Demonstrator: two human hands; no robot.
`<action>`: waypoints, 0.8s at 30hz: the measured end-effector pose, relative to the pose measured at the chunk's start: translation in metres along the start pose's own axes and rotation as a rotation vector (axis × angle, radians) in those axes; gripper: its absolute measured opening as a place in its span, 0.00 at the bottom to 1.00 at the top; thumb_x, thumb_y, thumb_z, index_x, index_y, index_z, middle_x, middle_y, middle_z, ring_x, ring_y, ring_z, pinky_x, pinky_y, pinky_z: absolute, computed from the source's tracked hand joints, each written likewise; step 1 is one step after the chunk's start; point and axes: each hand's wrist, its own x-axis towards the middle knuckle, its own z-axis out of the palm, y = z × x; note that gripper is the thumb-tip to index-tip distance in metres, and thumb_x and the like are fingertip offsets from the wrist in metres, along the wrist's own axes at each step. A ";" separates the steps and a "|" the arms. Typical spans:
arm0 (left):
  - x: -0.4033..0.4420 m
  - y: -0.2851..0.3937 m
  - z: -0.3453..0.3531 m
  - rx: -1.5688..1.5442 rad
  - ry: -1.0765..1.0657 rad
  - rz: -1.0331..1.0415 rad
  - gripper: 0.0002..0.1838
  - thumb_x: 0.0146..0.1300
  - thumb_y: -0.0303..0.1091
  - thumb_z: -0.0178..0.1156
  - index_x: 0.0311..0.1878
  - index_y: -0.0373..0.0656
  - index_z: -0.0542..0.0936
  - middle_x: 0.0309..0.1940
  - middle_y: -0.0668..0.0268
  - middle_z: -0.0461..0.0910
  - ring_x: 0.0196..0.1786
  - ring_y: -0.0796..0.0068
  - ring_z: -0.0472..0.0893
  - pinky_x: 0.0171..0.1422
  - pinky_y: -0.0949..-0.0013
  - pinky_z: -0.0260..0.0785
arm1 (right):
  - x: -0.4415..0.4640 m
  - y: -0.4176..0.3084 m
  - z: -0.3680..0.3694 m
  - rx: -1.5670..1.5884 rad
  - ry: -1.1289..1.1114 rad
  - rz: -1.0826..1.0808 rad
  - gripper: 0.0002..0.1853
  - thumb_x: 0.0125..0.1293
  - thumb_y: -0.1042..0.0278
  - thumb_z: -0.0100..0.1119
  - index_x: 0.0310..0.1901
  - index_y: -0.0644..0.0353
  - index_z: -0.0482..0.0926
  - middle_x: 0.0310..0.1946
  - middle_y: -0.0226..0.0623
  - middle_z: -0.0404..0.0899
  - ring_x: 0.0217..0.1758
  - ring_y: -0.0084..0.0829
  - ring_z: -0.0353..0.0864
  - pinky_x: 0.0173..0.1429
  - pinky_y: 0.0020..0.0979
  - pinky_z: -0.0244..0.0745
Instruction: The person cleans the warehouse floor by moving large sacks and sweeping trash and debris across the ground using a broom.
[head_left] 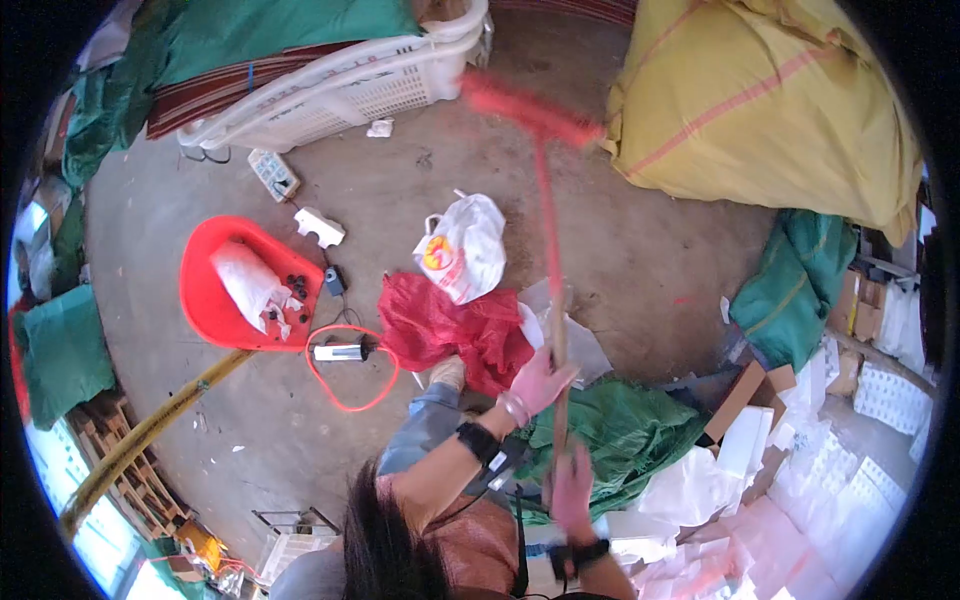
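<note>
A broom [549, 205] with a blurred red head and a long handle reaches up from my hands. My left hand [540, 385] is wrapped round the handle, its palm near the red woven sack [450, 325]. Lower on the same handle, my right hand [572, 490] is closed and slightly blurred, beside the green sack [635, 435]. A white plastic bag [470, 245] lies on the floor left of the handle. Farther left is a red scoop [205, 300] with a yellow pole, holding a whitish bag [245, 280] and several small black pieces.
A white crate [370, 90] stands at the upper left. A large yellow sack [740, 110] fills the upper right. Cardboard and white packaging [740, 440] are piled at the right. A power strip [273, 176] and an orange loop [318, 380] lie on the floor.
</note>
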 end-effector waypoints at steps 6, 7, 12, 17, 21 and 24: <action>0.012 0.006 -0.066 -0.155 0.056 0.344 0.20 0.64 0.39 0.45 0.56 0.40 0.60 0.43 0.67 0.71 0.45 0.80 0.70 0.45 0.76 0.64 | 0.229 -0.135 0.044 -0.649 0.137 -0.609 0.23 0.63 0.57 0.38 0.54 0.64 0.63 0.48 0.54 0.68 0.52 0.47 0.68 0.54 0.36 0.62; 0.008 -0.009 -0.074 -0.253 0.070 0.331 0.21 0.64 0.42 0.44 0.56 0.42 0.60 0.43 0.66 0.71 0.45 0.78 0.71 0.46 0.76 0.64 | 0.244 -0.131 0.039 -0.715 0.123 -0.652 0.23 0.63 0.57 0.38 0.54 0.64 0.63 0.48 0.54 0.68 0.52 0.48 0.67 0.53 0.37 0.62; -0.039 -0.072 -0.090 -0.340 0.135 0.022 0.19 0.63 0.42 0.45 0.51 0.39 0.65 0.41 0.64 0.73 0.43 0.75 0.73 0.46 0.73 0.66 | 0.222 -0.055 0.012 -0.823 0.068 -0.682 0.22 0.64 0.57 0.35 0.55 0.62 0.62 0.47 0.57 0.67 0.53 0.50 0.65 0.55 0.38 0.61; -0.078 -0.126 -0.017 -0.385 -0.087 -0.170 0.21 0.59 0.49 0.48 0.47 0.42 0.69 0.40 0.66 0.73 0.39 0.75 0.74 0.42 0.70 0.68 | 0.064 0.091 -0.048 -0.740 -0.134 -0.725 0.24 0.63 0.65 0.37 0.60 0.61 0.53 0.45 0.55 0.68 0.46 0.49 0.68 0.49 0.37 0.66; -0.101 -0.151 0.065 -0.776 -0.093 -0.495 0.23 0.52 0.56 0.54 0.45 0.50 0.70 0.36 0.71 0.73 0.38 0.76 0.73 0.39 0.64 0.65 | -0.073 0.192 -0.138 -0.729 -0.303 -0.537 0.15 0.59 0.65 0.44 0.46 0.61 0.65 0.22 0.39 0.70 0.21 0.28 0.70 0.24 0.30 0.66; -0.084 -0.185 0.111 -0.912 0.121 -0.363 0.19 0.54 0.44 0.56 0.42 0.46 0.64 0.22 0.68 0.69 0.19 0.75 0.72 0.20 0.69 0.65 | -0.121 0.275 -0.188 -0.776 -0.406 0.350 0.30 0.50 0.59 0.58 0.55 0.60 0.63 0.48 0.52 0.70 0.48 0.36 0.72 0.50 0.33 0.65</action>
